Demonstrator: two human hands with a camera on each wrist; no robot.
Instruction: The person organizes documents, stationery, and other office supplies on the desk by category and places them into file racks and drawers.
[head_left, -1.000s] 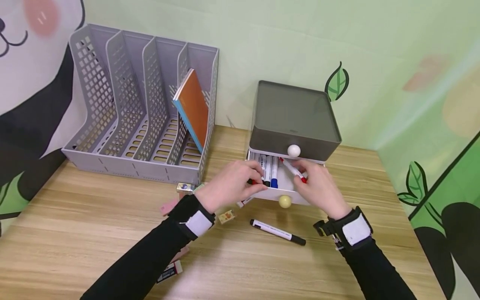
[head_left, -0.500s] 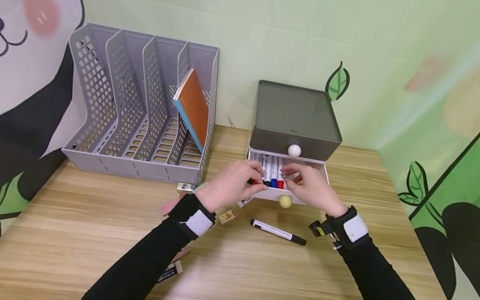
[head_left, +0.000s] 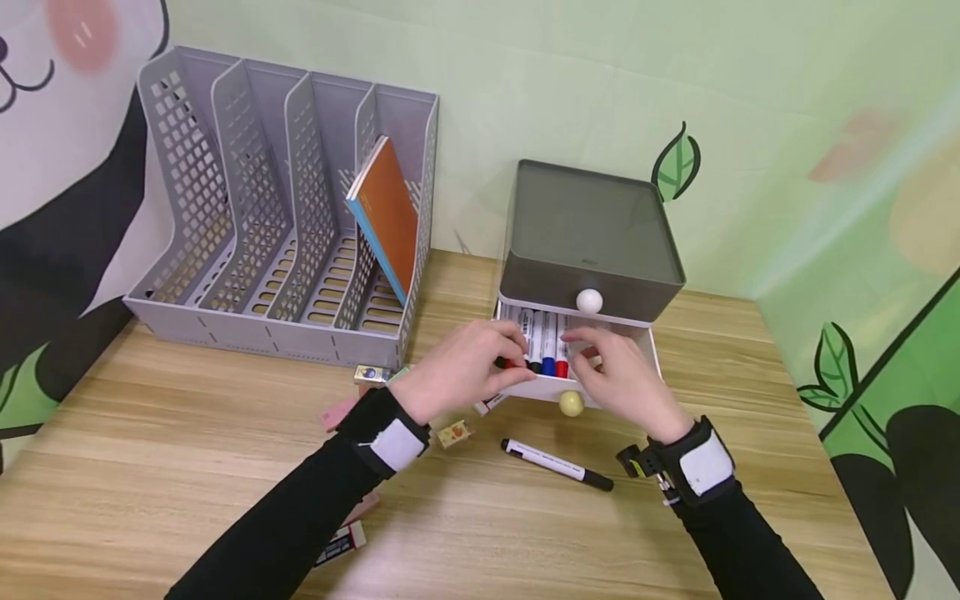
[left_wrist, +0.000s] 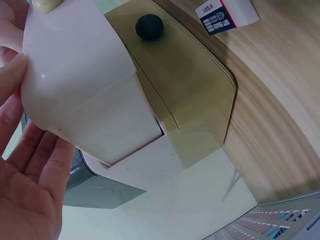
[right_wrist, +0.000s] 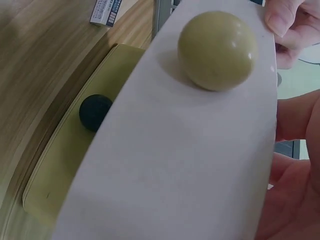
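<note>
Head view: a second ago the right hand held the red marker slantwise over the white drawer. Now that marker lies inside, along the right side of the blue marker. Compared with half a second ago, the markers look the same, and the right hand has barely shifted. Its fingers are bent and loosely parted around nothing, over the drawer just beside the red marker; whether a fingertip touches it I cannot tell. The left hand stays at the drawer's front left corner, thumb on the outside and bent fingers at the rim, gripping it.

Inside the drawer, left of the blue marker, lies the black marker; a red cap shows farther left, partly behind the left fingers. The drawer is pulled out below the grey drawer, which is closed. In the left wrist view, a yellow drawer with a dark knob shows below the white one.

The rack has four slots; an orange book leans in the rightmost. On the counter lie a loose marker and a small yellow eraser.
</note>
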